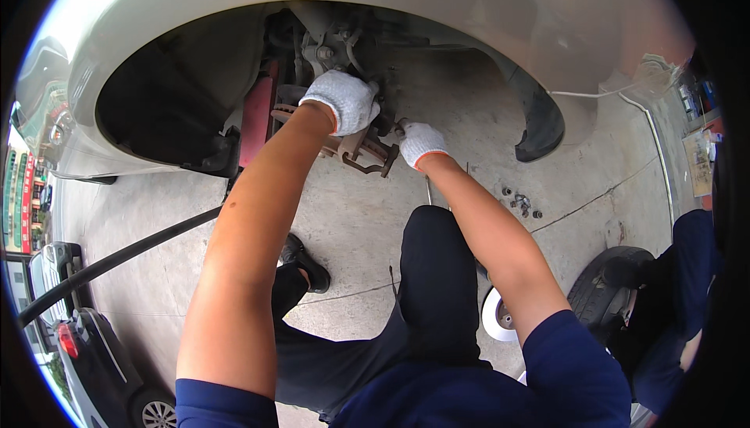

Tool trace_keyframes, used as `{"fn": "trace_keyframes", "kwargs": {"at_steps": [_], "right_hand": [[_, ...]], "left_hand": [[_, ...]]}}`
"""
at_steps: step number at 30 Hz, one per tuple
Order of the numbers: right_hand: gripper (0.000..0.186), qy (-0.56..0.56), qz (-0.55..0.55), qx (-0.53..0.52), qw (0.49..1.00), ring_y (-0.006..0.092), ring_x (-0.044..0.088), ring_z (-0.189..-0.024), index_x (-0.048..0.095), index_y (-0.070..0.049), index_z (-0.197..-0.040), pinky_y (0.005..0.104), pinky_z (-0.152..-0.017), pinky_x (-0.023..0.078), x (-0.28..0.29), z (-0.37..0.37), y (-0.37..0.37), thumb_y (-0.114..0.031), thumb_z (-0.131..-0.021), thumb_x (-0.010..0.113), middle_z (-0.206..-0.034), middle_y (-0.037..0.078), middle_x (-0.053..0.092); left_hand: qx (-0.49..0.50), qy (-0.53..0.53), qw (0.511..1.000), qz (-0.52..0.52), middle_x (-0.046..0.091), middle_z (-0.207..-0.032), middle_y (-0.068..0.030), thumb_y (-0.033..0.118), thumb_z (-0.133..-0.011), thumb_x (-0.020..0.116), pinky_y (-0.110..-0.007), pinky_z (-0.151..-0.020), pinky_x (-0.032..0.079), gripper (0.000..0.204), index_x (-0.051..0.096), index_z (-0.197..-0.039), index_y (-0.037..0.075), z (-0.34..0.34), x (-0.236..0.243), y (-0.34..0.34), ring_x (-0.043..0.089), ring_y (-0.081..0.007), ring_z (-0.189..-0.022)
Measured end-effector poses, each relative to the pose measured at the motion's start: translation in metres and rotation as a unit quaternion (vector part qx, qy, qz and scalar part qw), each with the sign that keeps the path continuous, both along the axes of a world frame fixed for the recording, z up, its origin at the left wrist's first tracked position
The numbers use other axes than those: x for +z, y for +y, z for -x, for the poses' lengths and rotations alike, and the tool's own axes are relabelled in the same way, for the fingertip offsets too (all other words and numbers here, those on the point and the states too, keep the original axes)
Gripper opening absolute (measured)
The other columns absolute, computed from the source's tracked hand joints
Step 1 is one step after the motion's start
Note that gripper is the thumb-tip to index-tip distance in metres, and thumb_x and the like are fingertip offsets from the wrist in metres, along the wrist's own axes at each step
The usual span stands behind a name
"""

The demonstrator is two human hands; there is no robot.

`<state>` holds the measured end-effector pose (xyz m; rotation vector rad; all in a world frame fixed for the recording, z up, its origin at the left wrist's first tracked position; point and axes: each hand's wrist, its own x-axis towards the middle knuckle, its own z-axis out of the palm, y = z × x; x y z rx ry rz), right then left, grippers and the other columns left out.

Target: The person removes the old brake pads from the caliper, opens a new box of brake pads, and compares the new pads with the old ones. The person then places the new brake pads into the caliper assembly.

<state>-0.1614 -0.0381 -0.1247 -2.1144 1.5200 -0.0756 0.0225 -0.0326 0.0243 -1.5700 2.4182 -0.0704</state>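
Observation:
Under the raised fender (500, 6) of a light-coloured car, the wheel hub area is exposed. My left hand (344, 101), in a white knit glove with an orange cuff, curls over the top of the brake assembly. Its fingertips are hidden behind the hand. A rusty brake disc (283, 114) shows beside it, with a brown caliper bracket (373, 165) below. My right hand (423, 142), gloved alike, is closed at the bracket's right side. Its fingers pinch a small dark part there, too hidden to name. Above both hands sits the suspension knuckle (323, 51).
A red jack (258, 112) stands left of the hub, its long black handle (125, 260) slanting toward the lower left. Several lug nuts (523, 205) lie on the concrete. A shiny brake disc (492, 317) and a tyre (595, 278) are near another person (687, 272) at right.

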Motion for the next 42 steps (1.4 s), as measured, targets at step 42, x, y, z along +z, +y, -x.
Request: {"fn": "trace_keyframes", "kwargs": {"at_steps": [42], "right_hand": [[0.021, 0.169, 0.096, 0.104, 0.976, 0.036, 0.076, -0.102, 0.083, -0.006, -0.101, 0.0479, -0.082, 0.062, 0.181, 0.012, 0.011, -0.011, -0.085, 0.07, -0.107, 0.02, 0.078]], "left_hand": [[0.052, -0.007, 0.998, -0.018, 0.077, -0.099, -0.0175, 0.036, -0.099, 0.05, -0.05, -0.088, 0.057, 0.041, 0.068, -0.121, 0.007, 0.005, 0.008, 0.006, 0.073, -0.0379, -0.096]]}}
